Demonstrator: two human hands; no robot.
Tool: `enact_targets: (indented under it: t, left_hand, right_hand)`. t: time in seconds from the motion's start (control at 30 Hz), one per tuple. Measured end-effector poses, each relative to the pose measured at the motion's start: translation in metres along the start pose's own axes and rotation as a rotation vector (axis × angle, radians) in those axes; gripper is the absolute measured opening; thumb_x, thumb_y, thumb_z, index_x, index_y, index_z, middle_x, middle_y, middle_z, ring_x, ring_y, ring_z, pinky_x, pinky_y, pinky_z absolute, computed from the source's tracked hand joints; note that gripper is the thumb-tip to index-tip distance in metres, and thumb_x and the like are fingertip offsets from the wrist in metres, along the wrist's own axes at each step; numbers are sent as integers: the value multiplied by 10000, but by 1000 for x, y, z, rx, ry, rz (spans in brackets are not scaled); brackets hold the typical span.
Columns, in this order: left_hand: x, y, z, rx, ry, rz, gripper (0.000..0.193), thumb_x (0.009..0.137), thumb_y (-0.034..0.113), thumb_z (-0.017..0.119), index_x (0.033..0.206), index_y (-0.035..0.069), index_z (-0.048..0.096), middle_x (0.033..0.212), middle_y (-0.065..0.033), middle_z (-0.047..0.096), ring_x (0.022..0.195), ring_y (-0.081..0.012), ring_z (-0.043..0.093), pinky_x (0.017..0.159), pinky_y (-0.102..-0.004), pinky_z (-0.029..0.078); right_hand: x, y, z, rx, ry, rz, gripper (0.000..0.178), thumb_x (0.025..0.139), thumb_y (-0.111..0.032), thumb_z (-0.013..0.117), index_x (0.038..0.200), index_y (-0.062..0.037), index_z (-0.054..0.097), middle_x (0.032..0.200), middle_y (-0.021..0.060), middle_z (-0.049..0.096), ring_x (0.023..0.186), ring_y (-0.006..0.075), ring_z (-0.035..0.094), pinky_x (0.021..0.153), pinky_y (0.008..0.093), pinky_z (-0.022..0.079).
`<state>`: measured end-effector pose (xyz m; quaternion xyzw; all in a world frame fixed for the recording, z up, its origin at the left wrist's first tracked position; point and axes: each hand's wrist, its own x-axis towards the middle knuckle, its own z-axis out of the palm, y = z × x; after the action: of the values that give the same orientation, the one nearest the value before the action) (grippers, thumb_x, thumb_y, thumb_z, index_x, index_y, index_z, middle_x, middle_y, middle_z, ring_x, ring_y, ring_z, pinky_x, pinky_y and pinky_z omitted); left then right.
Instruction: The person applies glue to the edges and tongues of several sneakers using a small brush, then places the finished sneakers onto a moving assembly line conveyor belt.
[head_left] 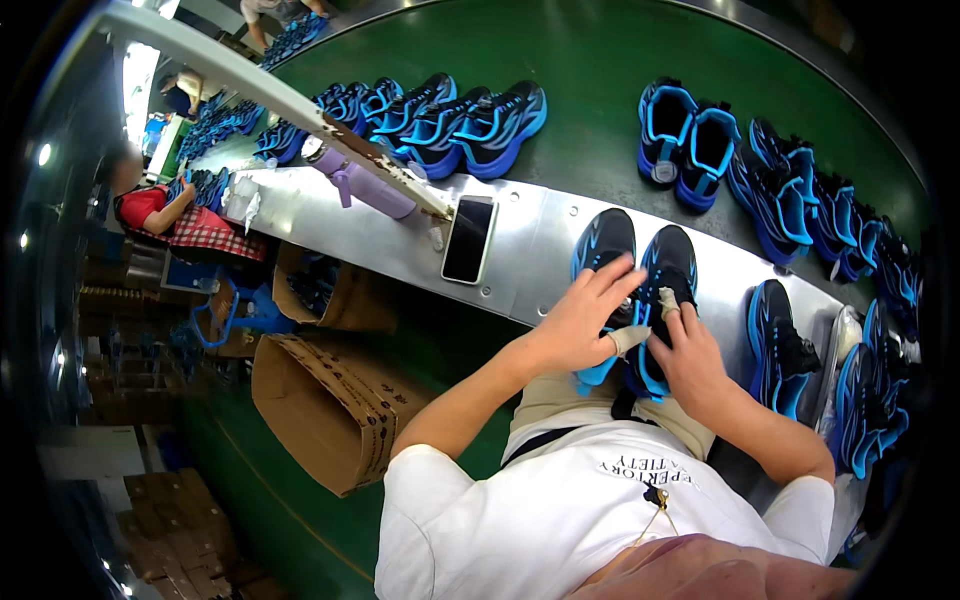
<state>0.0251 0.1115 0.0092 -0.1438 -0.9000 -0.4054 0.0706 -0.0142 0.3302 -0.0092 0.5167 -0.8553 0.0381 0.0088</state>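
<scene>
Two black and blue sneakers stand side by side before me, toes pointing away, on the edge of a metal ledge. My left hand [578, 325] lies over the left sneaker [608, 236], its fingers stretched and somewhat blurred. A pale cover wraps that thumb, which points toward the other shoe. On the lace area of the right sneaker [671, 252], my right hand [692, 362] has its fingers bent against the upper, the index finger also wrapped in a pale cover. Both heel parts are partly hidden behind my hands.
A phone [470, 240] and a purple bottle [372, 190] lie on the metal ledge [535, 240]. More sneakers line the green belt [590, 60]. Single shoes [776, 345] stand at my right. An open carton [320, 405] sits below left; a person in red [150, 208] works farther left.
</scene>
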Motion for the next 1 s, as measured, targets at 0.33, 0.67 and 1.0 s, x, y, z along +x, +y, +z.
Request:
enact_targets:
  t: [0.33, 0.67, 1.0]
  left_hand:
    - [-11, -6, 38, 122, 156, -69, 164, 742, 81, 720, 891, 43, 664, 925, -100, 542, 854, -290, 554, 757, -365, 469]
    - [12, -14, 0, -27, -209, -71, 222, 739, 121, 739, 941, 78, 658, 929, -87, 528, 876, -270, 549, 774, -355, 462]
    - [10, 3, 1, 57, -110, -129, 228, 785, 192, 746, 958, 66, 667, 962, -90, 576, 910, -243, 576, 775, -330, 470]
  right_hand:
    - [-4, 24, -19, 528, 156, 206, 301, 758, -188, 745, 1032, -74, 695, 961, 127, 608, 871, 305, 587, 747, 377, 489]
    - [-5, 33, -16, 529, 134, 279, 270, 747, -198, 763, 1004, -131, 713, 829, 114, 543, 759, 286, 586, 672, 355, 485]
    - [-12, 40, -24, 597, 31, 336, 377, 764, -159, 753, 1135, -142, 687, 900, 127, 550, 849, 273, 587, 705, 344, 463]
